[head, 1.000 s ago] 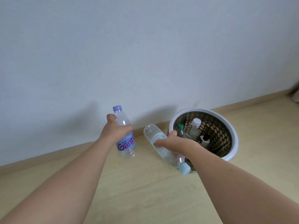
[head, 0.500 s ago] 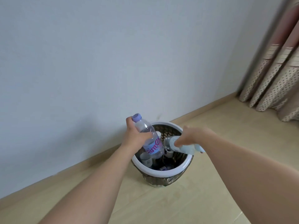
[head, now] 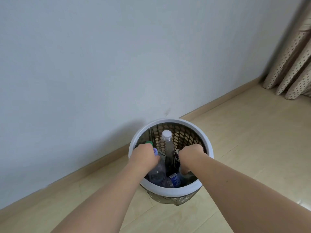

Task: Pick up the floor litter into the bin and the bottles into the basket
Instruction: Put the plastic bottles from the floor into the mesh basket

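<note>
One basket (head: 170, 192) stands at lower centre of the frame on the wooden floor (head: 244, 148), close to the skirting board (head: 94, 163) and the wall (head: 117, 56); it has a white rim and a dark perforated side wall. Two hands are lowered inside the basket opening. The left hand (head: 144, 156), at the left side of the opening, has its fingers curled round the neck of one clear bottle with a purple cap (head: 155, 163); the cap shows just right of the knuckles and the body slants down toward the near rim. The right hand (head: 191, 154), at the right side of the opening, is curled round a second clear bottle (head: 185, 173), of which only a rounded end shows below the hand. Between the two hands, one bottle with a white cap (head: 166, 142) stands upright. One green cap (head: 149, 142) shows just behind the left hand; its bottle is hidden. One more bottle with a blue label (head: 174, 179) lies at the bottom near the front rim. Countable bottles or caps inside the basket: five; further items in the dark bottom cannot be told apart. One patterned curtain (head: 292, 64) hangs at upper right of the frame, its folds reaching the floor.
</note>
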`<control>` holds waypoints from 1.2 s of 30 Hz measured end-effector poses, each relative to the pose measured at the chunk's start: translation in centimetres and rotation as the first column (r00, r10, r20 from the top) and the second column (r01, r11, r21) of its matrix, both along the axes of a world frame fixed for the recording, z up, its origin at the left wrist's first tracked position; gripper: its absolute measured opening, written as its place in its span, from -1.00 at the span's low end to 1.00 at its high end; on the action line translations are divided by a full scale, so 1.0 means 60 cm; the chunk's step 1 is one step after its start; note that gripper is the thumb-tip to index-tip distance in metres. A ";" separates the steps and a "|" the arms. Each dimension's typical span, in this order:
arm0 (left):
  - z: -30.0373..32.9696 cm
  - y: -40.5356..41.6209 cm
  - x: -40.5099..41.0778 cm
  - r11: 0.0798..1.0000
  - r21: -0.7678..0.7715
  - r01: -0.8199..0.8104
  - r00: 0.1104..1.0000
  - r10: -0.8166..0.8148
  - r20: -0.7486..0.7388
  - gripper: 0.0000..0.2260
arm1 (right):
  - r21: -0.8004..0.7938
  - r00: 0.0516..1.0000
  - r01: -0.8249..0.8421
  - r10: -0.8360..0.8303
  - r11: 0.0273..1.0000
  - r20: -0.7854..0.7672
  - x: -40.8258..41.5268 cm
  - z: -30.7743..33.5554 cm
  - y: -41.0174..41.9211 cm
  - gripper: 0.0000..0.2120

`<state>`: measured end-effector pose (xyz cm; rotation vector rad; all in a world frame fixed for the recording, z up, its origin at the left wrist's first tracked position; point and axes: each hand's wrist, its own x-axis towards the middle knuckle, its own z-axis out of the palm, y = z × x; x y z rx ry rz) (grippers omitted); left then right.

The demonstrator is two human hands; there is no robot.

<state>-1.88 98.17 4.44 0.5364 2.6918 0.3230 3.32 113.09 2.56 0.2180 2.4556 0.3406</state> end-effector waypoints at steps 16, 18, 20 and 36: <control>0.068 -0.004 0.001 0.922 -0.315 0.226 0.928 -0.302 -0.219 -0.71 | -0.081 0.964 0.014 -0.035 0.997 -0.263 0.015 0.074 0.010 -0.72; 0.111 -0.022 0.012 0.940 -0.254 0.226 0.925 -0.289 -0.245 -0.72 | -0.127 0.920 0.014 -0.062 0.992 -0.386 0.036 0.110 0.005 -0.69; 0.156 -0.038 0.024 0.949 -0.224 0.223 0.915 -0.282 -0.288 -0.72 | -0.187 0.888 0.020 -0.104 0.982 -0.448 0.058 0.151 -0.004 -0.68; 0.325 -0.215 0.116 0.993 -0.042 0.109 0.886 -0.116 -0.448 -0.67 | -0.471 0.765 -0.025 -0.287 0.882 -0.577 0.164 0.351 -0.142 -0.41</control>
